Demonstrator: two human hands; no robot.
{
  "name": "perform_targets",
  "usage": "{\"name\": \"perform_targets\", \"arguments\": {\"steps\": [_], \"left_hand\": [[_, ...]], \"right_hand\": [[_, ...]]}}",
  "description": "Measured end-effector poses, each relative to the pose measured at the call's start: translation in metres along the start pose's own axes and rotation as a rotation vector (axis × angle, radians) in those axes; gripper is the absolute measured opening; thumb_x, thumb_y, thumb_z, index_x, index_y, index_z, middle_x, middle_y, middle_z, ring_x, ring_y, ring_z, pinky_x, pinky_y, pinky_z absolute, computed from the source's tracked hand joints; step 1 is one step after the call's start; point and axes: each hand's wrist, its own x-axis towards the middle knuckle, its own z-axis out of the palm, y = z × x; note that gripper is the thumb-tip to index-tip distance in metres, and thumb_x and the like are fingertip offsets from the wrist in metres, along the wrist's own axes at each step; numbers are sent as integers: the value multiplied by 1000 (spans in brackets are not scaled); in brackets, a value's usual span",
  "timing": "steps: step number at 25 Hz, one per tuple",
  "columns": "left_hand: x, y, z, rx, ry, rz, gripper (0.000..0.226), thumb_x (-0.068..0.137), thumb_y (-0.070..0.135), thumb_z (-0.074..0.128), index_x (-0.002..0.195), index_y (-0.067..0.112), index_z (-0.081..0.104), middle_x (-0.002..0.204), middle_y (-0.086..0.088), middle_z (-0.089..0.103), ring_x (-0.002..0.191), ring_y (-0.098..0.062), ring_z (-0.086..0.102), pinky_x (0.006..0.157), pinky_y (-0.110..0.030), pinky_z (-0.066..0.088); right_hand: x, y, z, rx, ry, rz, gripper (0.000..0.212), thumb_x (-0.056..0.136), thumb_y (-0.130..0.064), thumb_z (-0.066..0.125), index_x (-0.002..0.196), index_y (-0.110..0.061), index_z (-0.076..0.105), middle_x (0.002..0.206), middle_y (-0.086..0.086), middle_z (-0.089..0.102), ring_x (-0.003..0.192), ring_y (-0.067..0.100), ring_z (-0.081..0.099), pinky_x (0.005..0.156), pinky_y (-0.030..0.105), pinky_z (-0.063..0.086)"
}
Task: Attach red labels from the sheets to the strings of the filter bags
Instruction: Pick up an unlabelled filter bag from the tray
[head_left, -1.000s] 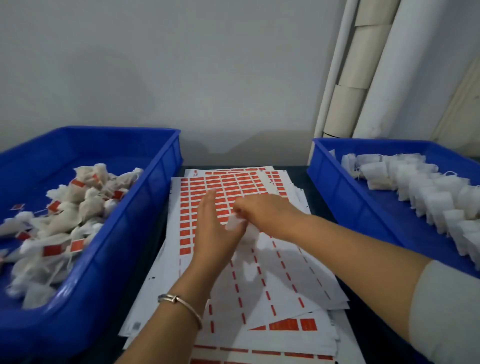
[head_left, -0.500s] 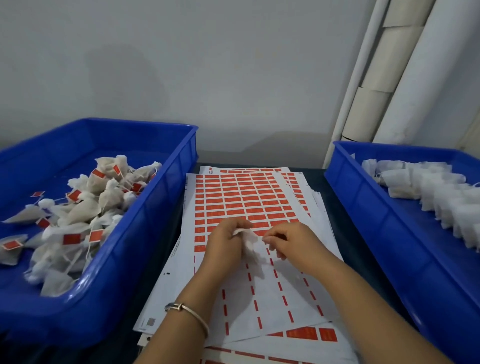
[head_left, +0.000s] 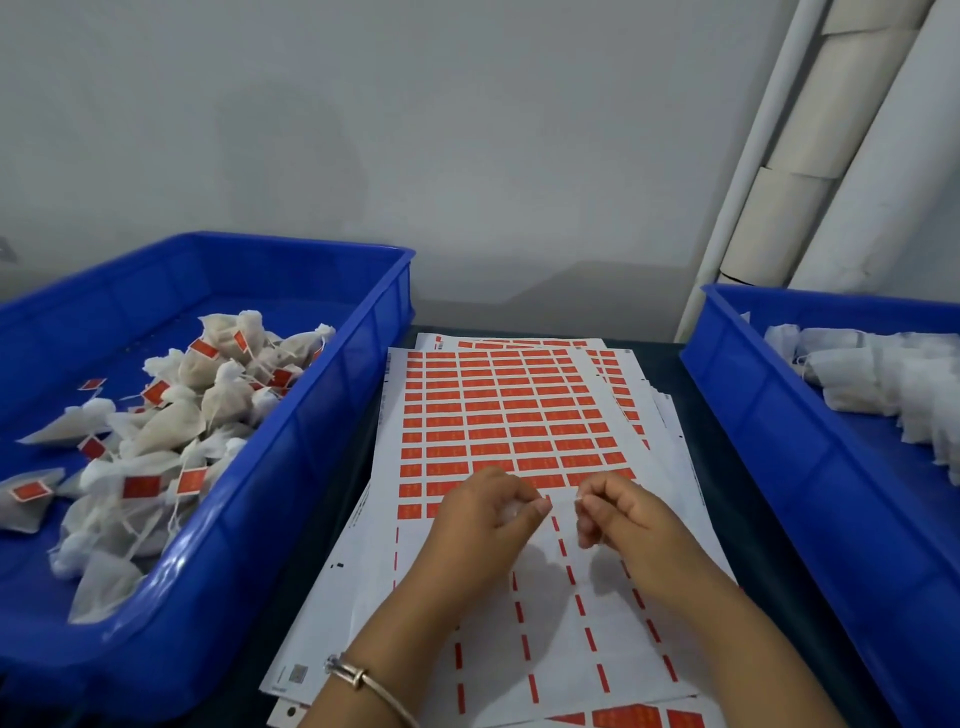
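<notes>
A stack of white sheets with rows of red labels (head_left: 498, 415) lies between two blue trays. Over its lower half, my left hand (head_left: 485, 512) curls around a white filter bag (head_left: 511, 512), mostly hidden in the palm. My right hand (head_left: 621, 512) pinches the end of the bag's thin string (head_left: 563, 499), which stretches between the two hands. The lower part of the top sheet shows only thin red strips where labels have been peeled off.
The blue tray on the left (head_left: 291, 467) holds a pile of filter bags with red labels (head_left: 156, 441). The blue tray on the right (head_left: 769, 415) holds unlabelled white bags (head_left: 883, 374). White rolls (head_left: 810, 182) lean against the wall behind.
My hands have drawn apart and nearer to me, pulling the string out from the bag. The view has tilted and shifted leftward.
</notes>
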Motion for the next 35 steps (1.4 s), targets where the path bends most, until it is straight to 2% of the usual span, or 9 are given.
{"name": "perform_targets", "arguments": {"steps": [5, 12, 15, 20, 23, 27, 29, 32, 35], "left_hand": [[-10, 6, -3, -38, -54, -32, 17, 87, 39, 61, 70, 41, 57, 85, 29, 54, 88, 2, 53, 69, -7, 39], [-16, 19, -6, -566, -214, -266, 29, 89, 21, 59, 67, 33, 73, 83, 17, 68, 91, -9, 59, 70, -17, 42], [-16, 17, -4, -740, -148, -346, 25, 87, 19, 62, 67, 29, 73, 90, 12, 71, 100, -15, 59, 79, -24, 46], [-16, 15, -5, -856, -77, -338, 11, 72, 35, 64, 74, 27, 72, 95, 5, 71, 101, -19, 63, 86, -35, 51], [-15, 17, -2, -775, 6, -341, 10, 72, 36, 64, 76, 31, 72, 87, 10, 71, 94, -17, 63, 73, -27, 55], [-10, 15, 0, -771, 99, -390, 14, 82, 36, 60, 78, 28, 72, 82, 17, 69, 89, -11, 62, 63, -15, 44], [-5, 10, -4, -850, 137, -469, 17, 85, 39, 58, 80, 29, 72, 81, 17, 70, 93, -13, 61, 72, -22, 46], [0, 4, -9, -1177, 133, -604, 17, 89, 34, 58, 93, 23, 70, 84, 7, 73, 86, -14, 68, 81, -33, 52], [4, 0, -12, -1262, 212, -709, 19, 89, 29, 60, 102, 15, 62, 77, 0, 73, 63, -11, 70, 57, -25, 52]], "right_hand": [[-1, 2, -4, 314, 35, -2, 24, 101, -20, 39, 86, -14, 57, 66, -4, 59, 66, 12, 60, 70, 16, 51], [2, 2, 6, 106, 254, -71, 11, 95, -28, 51, 88, -28, 60, 75, -17, 64, 76, -2, 62, 58, 7, 47], [2, 3, 8, 182, 368, -36, 8, 90, -38, 54, 97, -32, 55, 98, -23, 60, 91, 4, 60, 71, 13, 47], [-8, -4, 20, 100, -67, -55, 51, 69, -79, 48, 102, -41, 57, 97, -35, 61, 96, -2, 60, 73, 8, 48], [-5, -1, 37, -91, -72, 53, 51, 75, -55, 69, 120, -46, 47, 116, -31, 50, 103, -2, 52, 86, 18, 46], [-5, -4, 43, -106, 31, 115, 3, 91, -40, 56, 89, -39, 55, 84, -31, 58, 80, 0, 60, 54, 3, 41], [-6, -3, 36, 42, 14, 138, 13, 93, -42, 54, 85, -36, 63, 76, -29, 63, 80, -1, 62, 51, 3, 42], [-7, -6, 28, 359, -45, 219, 20, 98, -28, 49, 91, -24, 68, 78, -16, 69, 81, 8, 65, 74, 18, 55], [-8, -8, 22, 686, -168, 249, 14, 94, -13, 49, 91, -9, 62, 61, 4, 58, 58, 14, 58, 93, 47, 52]]}}
